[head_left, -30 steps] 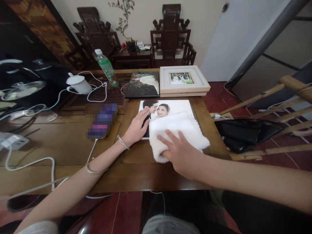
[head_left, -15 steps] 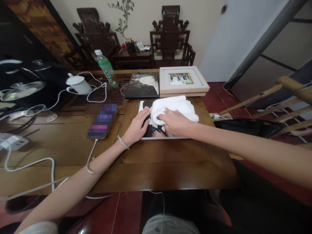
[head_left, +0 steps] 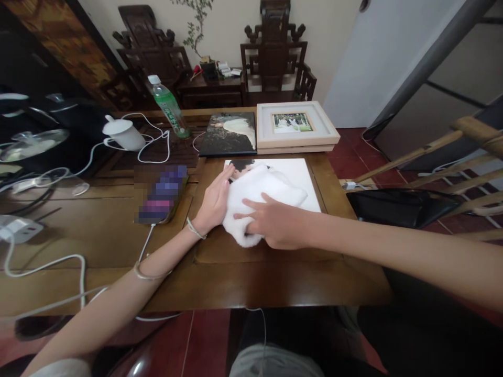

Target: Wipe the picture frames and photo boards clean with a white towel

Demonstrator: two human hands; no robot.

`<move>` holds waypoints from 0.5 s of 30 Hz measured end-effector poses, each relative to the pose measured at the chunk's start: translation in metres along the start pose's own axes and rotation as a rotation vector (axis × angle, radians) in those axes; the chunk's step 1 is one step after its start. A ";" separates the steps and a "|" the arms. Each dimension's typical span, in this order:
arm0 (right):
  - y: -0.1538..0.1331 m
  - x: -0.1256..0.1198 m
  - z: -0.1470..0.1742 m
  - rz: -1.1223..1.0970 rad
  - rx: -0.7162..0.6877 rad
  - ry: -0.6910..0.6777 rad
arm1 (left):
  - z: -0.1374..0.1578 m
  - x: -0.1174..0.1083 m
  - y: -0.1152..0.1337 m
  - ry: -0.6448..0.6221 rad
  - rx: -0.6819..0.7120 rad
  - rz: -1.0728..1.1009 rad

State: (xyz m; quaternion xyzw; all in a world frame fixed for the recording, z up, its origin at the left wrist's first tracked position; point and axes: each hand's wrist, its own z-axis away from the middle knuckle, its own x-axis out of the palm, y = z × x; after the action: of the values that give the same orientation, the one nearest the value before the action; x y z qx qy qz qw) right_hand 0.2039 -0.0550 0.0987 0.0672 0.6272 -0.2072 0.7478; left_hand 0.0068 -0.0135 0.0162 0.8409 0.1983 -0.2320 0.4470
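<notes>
A white towel [head_left: 261, 183] lies bunched over a photo panel [head_left: 311, 180] on the wooden table, covering most of its picture and hanging past its near edge. My right hand [head_left: 281, 222] presses on the towel with some fingers stretched over it and others curled into its fold. At the panel's left edge rests my left hand [head_left: 214, 201], fingers straight and close together, steadying against the edge. Dark hair and a white background show on the uncovered part of the panel.
Behind the panel lie a dark photo panel [head_left: 228, 133] and a light wooden picture frame [head_left: 330, 137]. To the left are a phone [head_left: 163, 196] on a cable, a lidded white cup [head_left: 124, 135] and a green-labelled bottle [head_left: 171, 110]. White cables [head_left: 51, 262] trail across the table.
My right hand has pulled the towel toward me and left, spreading it past the panel's near edge. More of the panel's right side shows. My left hand stays at the left edge.
</notes>
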 end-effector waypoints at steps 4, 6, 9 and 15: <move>0.006 -0.006 0.016 -0.078 0.086 -0.011 | 0.000 0.002 0.000 -0.087 0.002 -0.054; 0.013 -0.012 0.021 -0.116 0.217 -0.045 | 0.000 0.003 -0.002 -0.132 0.015 -0.089; 0.031 -0.021 0.022 -0.102 0.354 -0.065 | -0.001 0.004 -0.005 -0.199 0.043 -0.149; 0.072 -0.022 -0.001 -0.014 0.527 0.121 | -0.002 0.005 -0.008 -0.219 0.065 -0.181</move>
State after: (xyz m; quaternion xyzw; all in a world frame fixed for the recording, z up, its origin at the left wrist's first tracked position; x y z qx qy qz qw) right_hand 0.2284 0.0156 0.1084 0.2677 0.5957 -0.3639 0.6641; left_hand 0.0072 -0.0074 0.0086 0.8033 0.2158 -0.3679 0.4156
